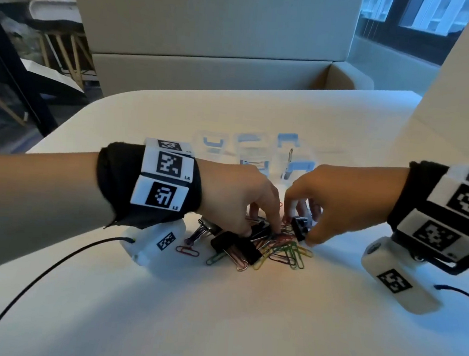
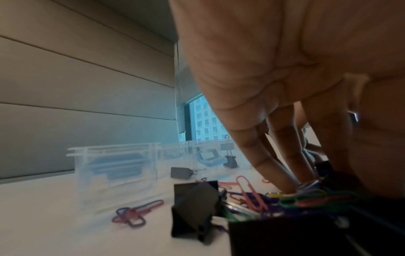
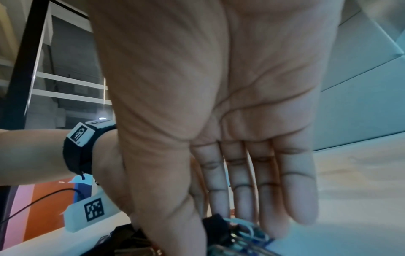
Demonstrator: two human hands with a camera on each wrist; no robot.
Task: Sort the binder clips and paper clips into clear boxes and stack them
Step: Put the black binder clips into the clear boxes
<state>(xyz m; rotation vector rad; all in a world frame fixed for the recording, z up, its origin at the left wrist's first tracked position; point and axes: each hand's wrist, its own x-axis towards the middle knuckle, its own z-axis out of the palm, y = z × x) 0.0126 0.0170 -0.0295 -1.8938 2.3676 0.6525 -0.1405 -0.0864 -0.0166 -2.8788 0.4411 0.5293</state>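
Note:
A heap of coloured paper clips (image 1: 286,252) and black binder clips (image 1: 236,246) lies mid-table. My left hand (image 1: 261,230) reaches down into it, fingers and thumb pinching a black binder clip (image 1: 260,227); in the left wrist view its fingertips (image 2: 289,188) sit on wire handles among paper clips (image 2: 252,195). My right hand (image 1: 300,224) pinches a small black binder clip (image 1: 299,231) between thumb and forefinger, and the same clip (image 3: 213,220) shows by the thumb in the right wrist view. Three clear boxes (image 1: 251,151) with blue latches stand just behind the hands.
A silver binder clip (image 1: 203,229) and a lone red paper clip (image 1: 187,250) lie left of the heap. A clear box (image 2: 116,169) holds a blue latch. A black cable (image 1: 49,269) crosses the white table (image 1: 215,318). A padded bench back rises beyond the far edge.

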